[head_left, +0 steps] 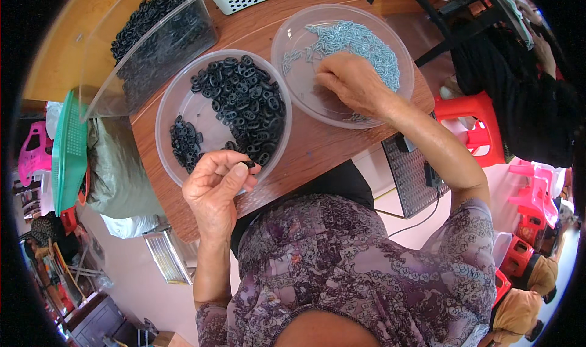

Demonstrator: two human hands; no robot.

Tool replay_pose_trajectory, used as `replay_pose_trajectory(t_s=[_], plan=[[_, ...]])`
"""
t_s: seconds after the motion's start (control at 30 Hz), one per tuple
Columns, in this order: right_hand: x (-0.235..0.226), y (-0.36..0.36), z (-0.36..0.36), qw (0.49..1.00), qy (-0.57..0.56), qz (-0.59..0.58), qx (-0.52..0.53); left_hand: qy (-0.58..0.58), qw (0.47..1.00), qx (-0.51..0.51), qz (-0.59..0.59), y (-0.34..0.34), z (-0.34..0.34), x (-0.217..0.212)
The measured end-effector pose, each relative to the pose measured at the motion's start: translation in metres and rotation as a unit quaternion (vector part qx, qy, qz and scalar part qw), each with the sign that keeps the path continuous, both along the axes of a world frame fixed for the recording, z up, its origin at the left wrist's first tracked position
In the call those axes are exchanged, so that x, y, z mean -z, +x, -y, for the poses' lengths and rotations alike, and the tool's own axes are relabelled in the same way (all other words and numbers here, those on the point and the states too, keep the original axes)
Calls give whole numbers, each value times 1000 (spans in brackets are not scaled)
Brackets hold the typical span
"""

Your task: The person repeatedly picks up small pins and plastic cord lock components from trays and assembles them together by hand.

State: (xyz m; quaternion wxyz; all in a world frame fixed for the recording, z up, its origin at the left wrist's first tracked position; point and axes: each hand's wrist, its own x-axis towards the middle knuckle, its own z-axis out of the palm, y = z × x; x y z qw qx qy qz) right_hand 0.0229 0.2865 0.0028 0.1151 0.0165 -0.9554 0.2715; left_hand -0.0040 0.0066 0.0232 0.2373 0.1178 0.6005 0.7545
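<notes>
Two hands at clear bowls: left hand (215, 185) pinching a black ring (249, 163), right hand (351, 81) clenched among pale-blue screws (360, 39).

Bare table (317, 145) between both bowls (177, 103) lies open.

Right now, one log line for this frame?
left hand: pinching small black rubber ring at rim of clear round plastic bowl | right hand: fingers down in clear round dish of pale blue metal clips | surface: brown wooden table
</notes>
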Motion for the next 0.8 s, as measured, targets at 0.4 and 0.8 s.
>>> replay_pose_trajectory(t_s=[0.4, 0.8], plan=[[9, -8, 9, 991, -25, -74, -107, -6, 1000, -7, -16, 0, 3, 0], [9, -12, 11, 974, 108, -101, -174, -14, 1000, -7, -14, -1, 3, 0]])
